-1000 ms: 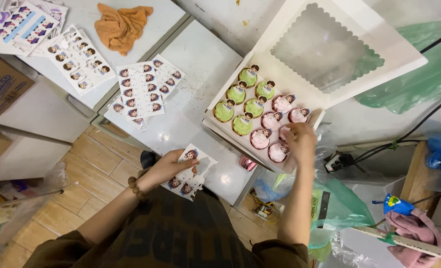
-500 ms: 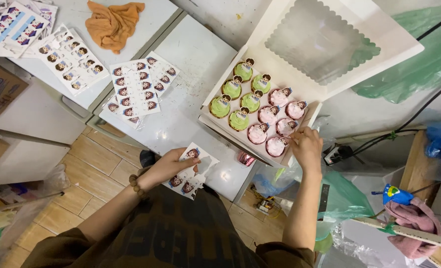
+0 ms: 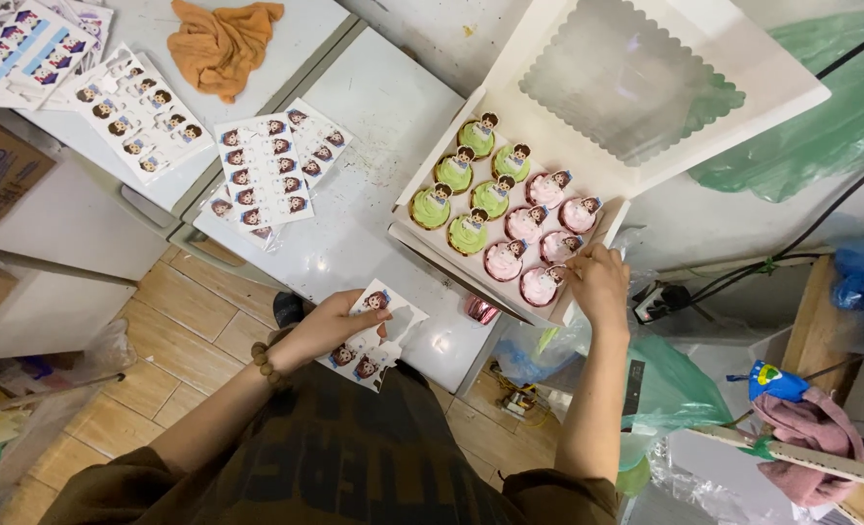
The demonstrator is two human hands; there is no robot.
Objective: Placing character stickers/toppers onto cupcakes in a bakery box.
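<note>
White box point(image 3: 422, 209) open on the grey counter point(image 3: 373, 107), windowed lid point(image 3: 636, 73) thrown back behind it. Inside, twelve cupcakes point(image 3: 510, 209): green-frosted ones in the half away from the lid's hinge end, pink-frosted ones nearer the right hand, each topped with a small cartoon-figure cutout. At the box's near corner, a pink cupcake point(image 3: 541, 284) just beside the fingertips.

Right hand point(image 3: 599, 282) at that same corner of the box, fingers curled loosely and pinched toward the pink cupcake's topper; whether touching it or just short of it, cannot tell.

Left hand point(image 3: 330, 326) below the box, off the counter's edge, thumb clamped over a partly used sticker sheet point(image 3: 373, 335) with several figures left on it. Bead bracelet point(image 3: 264, 365) at that wrist.

Left of the box, on the counter, more sticker sheets point(image 3: 266, 175) fanned out, full of the same figures. Farther left again, an orange cloth point(image 3: 223, 44) crumpled on a second surface.
</note>
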